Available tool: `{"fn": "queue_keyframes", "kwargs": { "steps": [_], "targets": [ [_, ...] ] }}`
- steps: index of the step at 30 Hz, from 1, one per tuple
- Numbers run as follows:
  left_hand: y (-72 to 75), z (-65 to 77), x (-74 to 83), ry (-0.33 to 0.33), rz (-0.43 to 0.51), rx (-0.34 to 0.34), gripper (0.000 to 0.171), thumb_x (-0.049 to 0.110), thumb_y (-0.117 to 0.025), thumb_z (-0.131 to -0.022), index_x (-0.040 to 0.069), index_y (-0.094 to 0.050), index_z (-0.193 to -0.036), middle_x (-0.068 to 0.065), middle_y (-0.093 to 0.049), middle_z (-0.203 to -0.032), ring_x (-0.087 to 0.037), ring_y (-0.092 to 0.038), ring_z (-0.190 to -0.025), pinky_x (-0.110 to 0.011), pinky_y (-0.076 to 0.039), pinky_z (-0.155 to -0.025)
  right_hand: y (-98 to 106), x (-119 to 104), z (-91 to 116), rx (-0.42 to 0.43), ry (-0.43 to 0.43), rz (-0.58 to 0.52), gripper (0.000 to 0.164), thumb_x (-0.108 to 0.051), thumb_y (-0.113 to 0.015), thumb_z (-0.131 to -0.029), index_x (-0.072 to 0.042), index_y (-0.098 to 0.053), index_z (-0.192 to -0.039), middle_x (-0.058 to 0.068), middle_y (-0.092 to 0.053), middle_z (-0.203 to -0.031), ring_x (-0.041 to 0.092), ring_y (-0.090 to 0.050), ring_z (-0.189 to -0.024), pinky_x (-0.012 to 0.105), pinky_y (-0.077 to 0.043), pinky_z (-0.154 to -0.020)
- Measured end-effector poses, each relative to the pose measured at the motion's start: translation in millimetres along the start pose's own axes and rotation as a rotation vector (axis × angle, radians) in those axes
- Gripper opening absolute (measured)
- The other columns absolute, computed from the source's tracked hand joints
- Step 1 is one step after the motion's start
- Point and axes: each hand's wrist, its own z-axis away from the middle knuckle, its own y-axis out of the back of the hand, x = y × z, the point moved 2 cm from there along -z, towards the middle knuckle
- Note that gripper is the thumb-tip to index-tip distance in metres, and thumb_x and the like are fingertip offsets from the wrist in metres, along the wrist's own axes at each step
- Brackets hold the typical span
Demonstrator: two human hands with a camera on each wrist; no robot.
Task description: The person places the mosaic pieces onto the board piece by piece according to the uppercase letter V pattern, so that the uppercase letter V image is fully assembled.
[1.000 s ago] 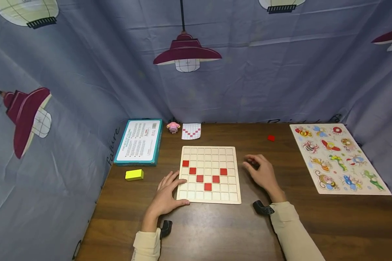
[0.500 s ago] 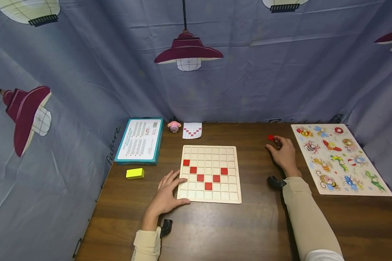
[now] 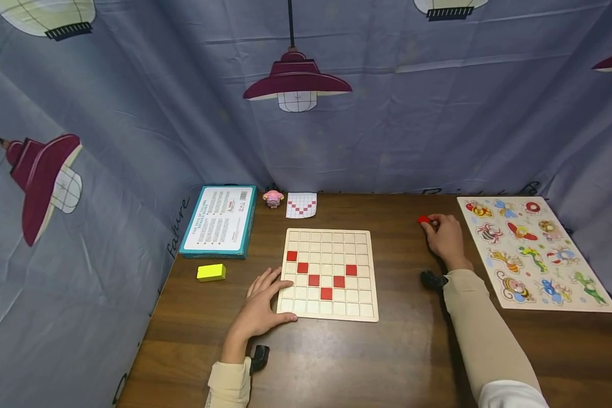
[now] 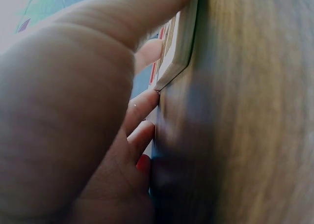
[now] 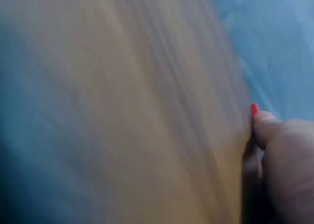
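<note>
A square wooden grid board (image 3: 331,243) lies on the table with several red tiles set in a V-like pattern. My left hand (image 3: 260,309) rests at its lower left corner, fingers spread along the left side and thumb by the front edge. The left wrist view shows those fingertips against the board's side (image 4: 179,52). To the right of the board, my right hand (image 3: 446,238) pinches a small red tile (image 3: 423,219) between thumb and fingers. Just a bit of that tile (image 5: 254,109) sticks out past the thumb in the right wrist view.
Behind the board is a paper card (image 3: 301,205) with a red pattern, beside a small pink figurine (image 3: 272,198). A teal-edged box (image 3: 218,221) and a yellow block (image 3: 211,272) lie at left. An insect picture board (image 3: 535,255) lies at right.
My right hand has moved right and away from the board to the red tile and now pinches it. The left hand stays at the board's corner.
</note>
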Motion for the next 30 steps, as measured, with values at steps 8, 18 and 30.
{"fn": "queue_keyframes", "kwargs": {
  "steps": [8,18,30],
  "targets": [
    [2.7,3.2,-4.2,0.003,-0.021,0.012,0.073,0.044,-0.091,-0.073,0.025,-0.062,-0.137,-0.006,-0.035,-0.166,-0.034,-0.019,-0.158,-0.063,-0.014,-0.125,-31,-59,58,-0.015,0.205,-0.223,0.025,-0.015,-0.072,-0.096,0.002,-0.069,-0.114,0.015,-0.062,-0.099,0.022,-0.056,-0.085,0.018,-0.041,-0.072],
    [1.2,-1.3,-2.2,0.012,-0.004,0.004,0.073,0.046,-0.091,-0.073,0.025,-0.062,-0.137,-0.004,-0.034,-0.166,-0.033,-0.017,-0.159,-0.061,-0.012,-0.126,-51,-103,86,-0.202,0.371,-0.146,0.027,-0.020,-0.077,-0.092,-0.006,-0.071,-0.114,0.007,-0.064,-0.101,0.021,-0.055,-0.093,0.042,-0.048,-0.081],
    [-2.2,-1.6,-4.9,0.001,-0.021,0.006,0.074,0.047,-0.090,-0.073,0.025,-0.061,-0.138,-0.006,-0.034,-0.167,-0.034,-0.018,-0.158,-0.063,-0.013,-0.125,-55,-97,88,-0.211,0.369,-0.122,0.026,-0.022,-0.078,-0.091,-0.009,-0.074,-0.114,0.005,-0.066,-0.102,0.018,-0.054,-0.090,0.038,-0.046,-0.079]
  ]
}}
